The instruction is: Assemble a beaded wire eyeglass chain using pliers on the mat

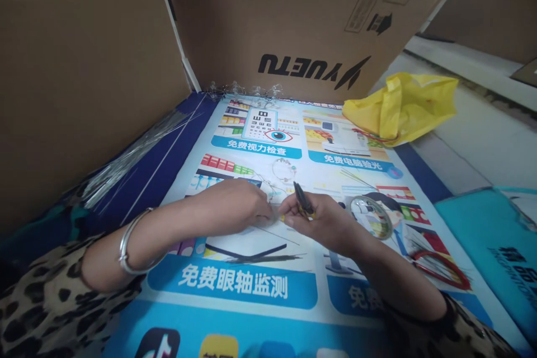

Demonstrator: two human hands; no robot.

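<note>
On your left, a spotted sleeve (46,296) is ending short of a smooth silvery bangle (123,251), and beyond it a sheaf of straight, glinting wires (130,159) is lying on the blue-covered worktop (170,159). Your left hand (235,207) is bending inward, its grip sitting bunched together; what is lying between the fingertips is too small to tell. Wiry, looping tangles (257,91) are resting near the cardboard panel (319,17). Just past your hands, a beaded bracelet (287,179) is forming a loose ring on the printed sheet (268,313). Your right hand (321,224) is facing the left, its grip clamping around dark-tipped pliers (302,199). Farther right, a round, pale coil (388,224) is lying flat, a crinkled yellow bag (403,109) is slumping behind, and a thin red coil (464,279) is curving near your forearm
</note>
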